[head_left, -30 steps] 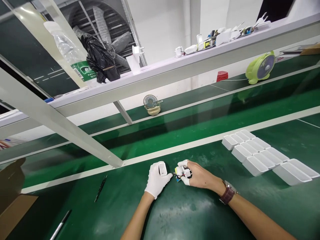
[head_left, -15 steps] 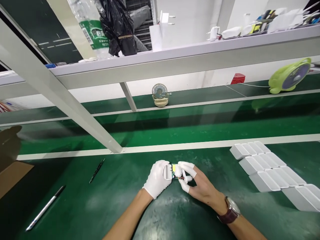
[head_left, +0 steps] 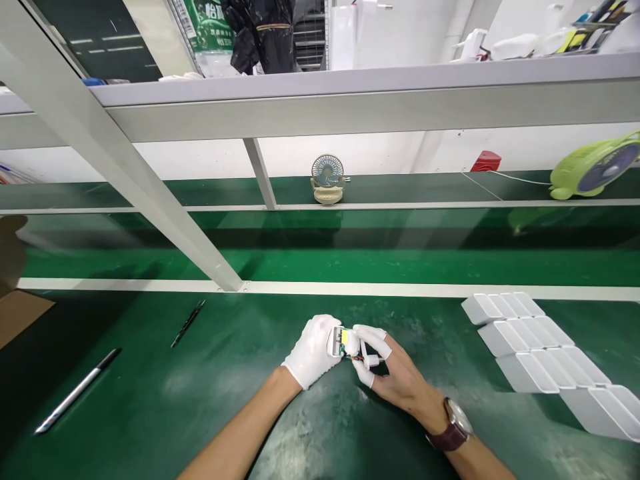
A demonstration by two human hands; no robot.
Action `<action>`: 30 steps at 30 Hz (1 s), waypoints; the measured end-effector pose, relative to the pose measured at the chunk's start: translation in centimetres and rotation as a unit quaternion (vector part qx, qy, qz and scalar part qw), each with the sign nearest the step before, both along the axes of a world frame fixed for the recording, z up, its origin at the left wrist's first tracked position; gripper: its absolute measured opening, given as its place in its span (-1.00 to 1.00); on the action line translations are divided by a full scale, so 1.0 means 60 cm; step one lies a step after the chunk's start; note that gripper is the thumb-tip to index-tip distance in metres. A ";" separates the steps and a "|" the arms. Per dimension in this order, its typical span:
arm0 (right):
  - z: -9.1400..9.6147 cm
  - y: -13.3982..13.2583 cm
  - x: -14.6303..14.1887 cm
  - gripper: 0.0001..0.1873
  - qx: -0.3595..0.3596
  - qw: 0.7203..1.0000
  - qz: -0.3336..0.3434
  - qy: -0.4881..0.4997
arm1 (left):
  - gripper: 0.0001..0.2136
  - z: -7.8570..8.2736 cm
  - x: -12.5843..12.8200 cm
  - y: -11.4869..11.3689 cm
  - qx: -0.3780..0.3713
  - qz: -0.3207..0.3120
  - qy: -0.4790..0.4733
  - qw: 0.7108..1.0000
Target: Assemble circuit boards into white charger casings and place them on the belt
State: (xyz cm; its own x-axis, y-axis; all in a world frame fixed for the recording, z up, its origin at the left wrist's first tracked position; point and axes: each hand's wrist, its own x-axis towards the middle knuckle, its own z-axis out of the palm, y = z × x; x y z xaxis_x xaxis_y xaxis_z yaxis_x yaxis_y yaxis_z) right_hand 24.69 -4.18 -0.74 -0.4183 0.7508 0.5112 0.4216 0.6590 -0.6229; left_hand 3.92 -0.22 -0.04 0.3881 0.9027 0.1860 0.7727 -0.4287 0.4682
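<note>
In a white glove, my left hand [head_left: 316,351] grips a small white plastic charger housing [head_left: 333,341], its open end facing right. White finger covers are on the fingertips of my right hand [head_left: 393,367], which pinches a small circuit board [head_left: 345,340] with yellow and white parts. The board's left end is at the housing's opening; how far it reaches inside I cannot tell. A white plastic end piece [head_left: 370,360] hangs by the board near my right fingers, with thin wires beside it.
Rows of white open housings [head_left: 545,340] stand at the right on the green table [head_left: 225,413]. A silver pen [head_left: 77,392] and a black pen [head_left: 188,323] lie at the left, near a cardboard box [head_left: 23,317]. A slanted post [head_left: 165,220] and shelf [head_left: 350,110] rise beyond.
The view has levelled and shifted a little. The circuit board and the housing stay held together between my hands, with the board looking slightly closer to the housing.
</note>
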 end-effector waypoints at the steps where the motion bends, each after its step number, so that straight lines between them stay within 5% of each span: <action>1: 0.000 0.000 0.000 -0.32 -0.006 1.000 0.001 0.000 | -0.84 0.001 0.000 0.000 -0.005 -0.003 0.002 1.000; 16: -0.001 -0.004 -0.005 -0.30 -0.033 0.999 0.000 -0.018 | -0.70 0.000 0.002 0.004 -0.055 -0.034 -0.018 0.998; 30: 0.001 -0.004 -0.008 -0.30 -0.010 1.000 0.001 -0.023 | -0.76 -0.002 0.004 0.003 -0.082 -0.026 -0.024 0.996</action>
State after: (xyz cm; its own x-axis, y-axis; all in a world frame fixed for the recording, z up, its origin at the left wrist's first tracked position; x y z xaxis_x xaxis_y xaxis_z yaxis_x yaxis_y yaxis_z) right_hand 24.20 -4.40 -0.71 -0.4426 0.7602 0.4757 0.4492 0.6471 -0.6161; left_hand 4.14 -0.02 -0.19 0.4295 0.9013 0.0572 0.7259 -0.3822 0.5718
